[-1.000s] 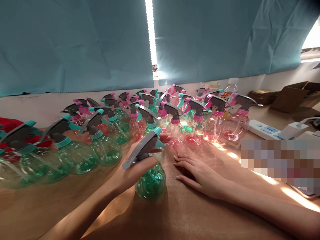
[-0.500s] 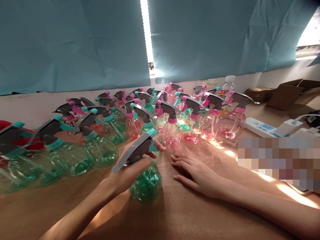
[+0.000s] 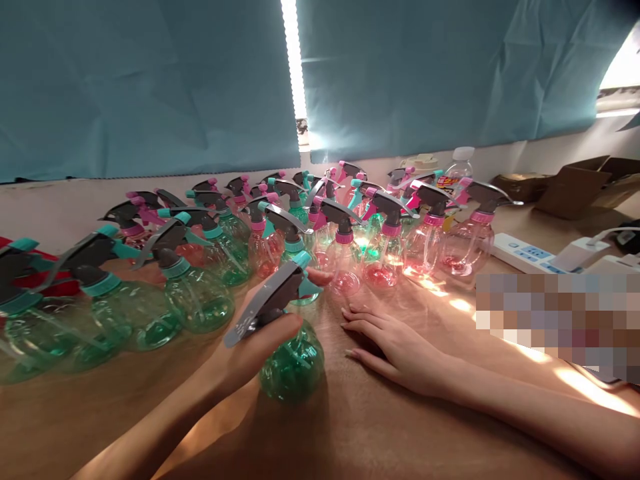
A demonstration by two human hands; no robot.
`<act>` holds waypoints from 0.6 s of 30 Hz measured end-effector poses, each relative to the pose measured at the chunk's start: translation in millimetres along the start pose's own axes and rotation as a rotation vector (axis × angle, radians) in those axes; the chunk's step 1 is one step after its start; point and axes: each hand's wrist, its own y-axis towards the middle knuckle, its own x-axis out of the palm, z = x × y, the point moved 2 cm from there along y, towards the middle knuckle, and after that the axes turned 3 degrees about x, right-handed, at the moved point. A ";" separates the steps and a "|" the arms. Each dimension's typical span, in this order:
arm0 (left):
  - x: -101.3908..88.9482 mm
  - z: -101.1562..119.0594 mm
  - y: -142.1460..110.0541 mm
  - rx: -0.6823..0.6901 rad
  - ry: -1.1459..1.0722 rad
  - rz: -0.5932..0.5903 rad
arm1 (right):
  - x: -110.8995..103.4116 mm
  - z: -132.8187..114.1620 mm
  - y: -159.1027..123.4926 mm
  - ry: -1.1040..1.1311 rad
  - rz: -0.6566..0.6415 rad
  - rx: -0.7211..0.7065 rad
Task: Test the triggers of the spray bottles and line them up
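My left hand (image 3: 267,327) is wrapped round the neck of a green transparent spray bottle (image 3: 293,367), which has a grey head and a turquoise nozzle. The thumb crosses the near side of the neck. One fingertip shows beyond the turquoise trigger; the other fingers are hidden behind the bottle. The bottle is upright, close to the table surface, and I cannot tell if its base touches. To the right, my right hand (image 3: 387,343) lies palm down on the wooden table (image 3: 380,433), fingers stretched out and holding nothing. Just beyond its fingertips stands a pink spray bottle (image 3: 345,263).
Several green spray bottles (image 3: 200,300) line the left, with more green and pink ones behind. At the right are a white power strip (image 3: 525,253) with a plugged-in charger, a cardboard box (image 3: 575,187) and a white-capped bottle (image 3: 457,170). A blue curtain (image 3: 150,87) hangs behind.
The fingers of my left hand have shifted at the trigger: fewer show beyond it now. The held spray bottle has barely moved, and my right hand rests in the same spot.
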 end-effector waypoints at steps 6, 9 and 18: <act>0.3 0.5 1.5 -0.021 -0.132 -0.069 | 0.6 0.9 -0.1 -0.003 0.002 0.000; 4.7 -1.4 0.7 -0.066 -0.070 -0.066 | -0.5 -0.1 0.2 0.000 0.000 -0.003; 13.4 -1.1 -3.0 -0.054 0.037 0.038 | -0.4 -0.2 0.6 0.004 -0.001 -0.008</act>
